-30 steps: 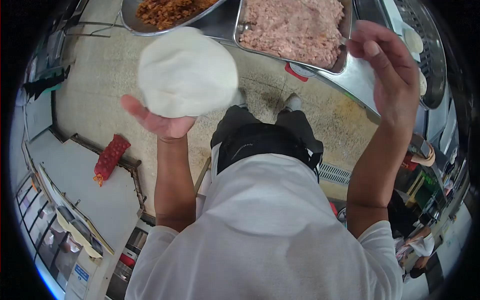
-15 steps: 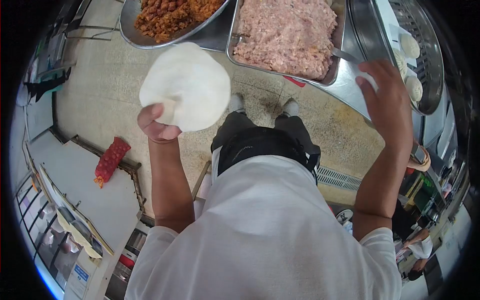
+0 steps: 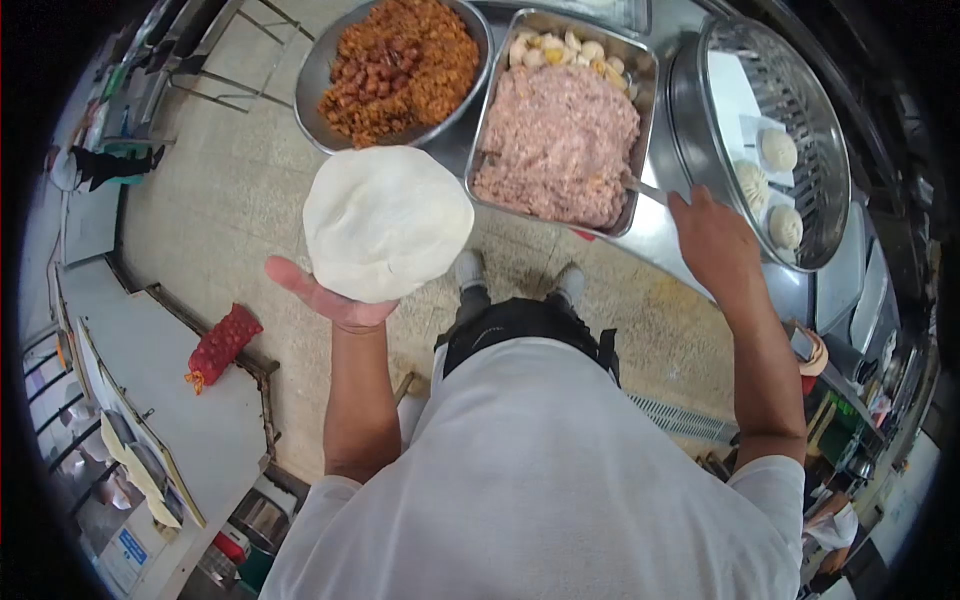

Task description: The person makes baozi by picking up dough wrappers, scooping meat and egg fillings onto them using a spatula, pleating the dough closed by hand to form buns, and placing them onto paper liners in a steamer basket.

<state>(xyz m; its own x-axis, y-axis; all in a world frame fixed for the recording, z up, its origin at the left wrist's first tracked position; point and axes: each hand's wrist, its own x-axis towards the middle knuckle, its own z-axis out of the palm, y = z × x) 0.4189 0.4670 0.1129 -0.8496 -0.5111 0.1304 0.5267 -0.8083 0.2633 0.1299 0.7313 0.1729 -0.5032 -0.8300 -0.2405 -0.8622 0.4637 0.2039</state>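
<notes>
On my left hand [image 3: 340, 305] rests a round, flat dough wrapper [image 3: 388, 222], its thumb out to the side and the fingers mostly hidden beneath. My right hand [image 3: 716, 245] is closed around the flat metal handle [image 3: 648, 189] of a utensil, its far end buried in pale pink minced meat [image 3: 560, 140]. The meat fills most of a rectangular steel tray [image 3: 640, 120], with pale, yellowish round pieces [image 3: 570, 48] along the far end. Left of the tray is a steel bowl [image 3: 312, 115] of orange-brown filling [image 3: 440, 60] with darker red-brown chunks.
A round steamer tray [image 3: 835, 150] at right holds several pleated buns [image 3: 779, 150] on paper. A red net sack [image 3: 224, 345] lies at left by a white tabletop [image 3: 190, 390]. Another person [image 3: 830, 525] is at lower right. A floor drain grate [image 3: 685, 418] lies behind my feet.
My right hand has come down onto the utensil handle and closed on it. The wrapper now lies flatter over my left hand, whose thumb has moved off it. The view has shifted, showing more of the trays.
</notes>
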